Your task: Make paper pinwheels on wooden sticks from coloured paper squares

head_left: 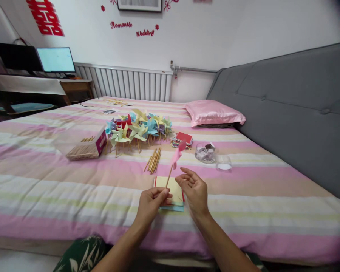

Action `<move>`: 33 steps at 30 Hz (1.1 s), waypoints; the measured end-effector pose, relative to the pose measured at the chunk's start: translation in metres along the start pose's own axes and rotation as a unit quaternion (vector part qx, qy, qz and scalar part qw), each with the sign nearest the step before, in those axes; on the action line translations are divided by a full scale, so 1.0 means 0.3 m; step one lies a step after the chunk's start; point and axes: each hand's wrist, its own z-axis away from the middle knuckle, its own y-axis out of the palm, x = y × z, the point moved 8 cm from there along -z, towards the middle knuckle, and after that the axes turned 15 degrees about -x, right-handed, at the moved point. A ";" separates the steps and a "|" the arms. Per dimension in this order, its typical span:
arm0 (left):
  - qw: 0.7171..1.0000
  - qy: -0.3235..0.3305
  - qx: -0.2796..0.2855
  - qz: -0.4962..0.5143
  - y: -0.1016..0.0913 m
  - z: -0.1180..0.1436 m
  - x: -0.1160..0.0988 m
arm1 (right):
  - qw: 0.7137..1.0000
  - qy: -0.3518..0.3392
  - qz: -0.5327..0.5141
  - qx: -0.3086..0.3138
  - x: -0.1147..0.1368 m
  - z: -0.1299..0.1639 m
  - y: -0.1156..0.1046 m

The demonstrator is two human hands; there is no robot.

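My left hand (pixel 151 203) pinches the lower end of a wooden stick that carries a pink paper pinwheel (pixel 178 154), held tilted up and to the right above the bed. My right hand (pixel 194 190) hovers just right of the stick, fingers spread and empty. Under both hands lies a small stack of coloured paper squares (pixel 174 189), yellow on top. A bundle of loose wooden sticks (pixel 153 160) lies a little farther away on the bedspread.
A pile of finished pinwheels (pixel 138 128) sits mid-bed, with a box of sticks (pixel 86 148) to its left. More paper squares (pixel 183 139), a clear container (pixel 205 153) and a lid (pixel 223 162) lie right. A pink pillow (pixel 214 112) rests against the grey headboard (pixel 294 102).
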 end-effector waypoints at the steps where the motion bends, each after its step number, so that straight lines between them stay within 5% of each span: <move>1: 1.000 -0.010 -0.001 0.010 -0.001 0.000 -0.001 | 1.000 -0.009 0.001 -0.008 0.004 -0.003 -0.005; 5: 0.999 -0.025 0.014 0.031 0.008 0.004 -0.005 | 0.999 0.005 0.001 -0.042 -0.012 -0.022 -0.031; 13: 0.998 -0.011 0.054 0.020 0.033 0.020 -0.003 | 0.976 0.211 -0.037 0.046 -0.109 0.015 0.027; 21: 0.997 -0.019 0.072 0.014 0.044 0.022 0.014 | 0.978 0.163 -0.127 -0.004 -0.075 -0.026 -0.001; 28: 0.996 -0.029 0.086 0.011 0.053 0.027 0.022 | 0.983 0.115 -0.122 -0.071 -0.035 -0.067 -0.057; 33: 0.996 -0.027 0.083 -0.009 0.051 0.018 0.041 | 0.988 0.087 -0.112 -0.065 -0.020 -0.084 -0.066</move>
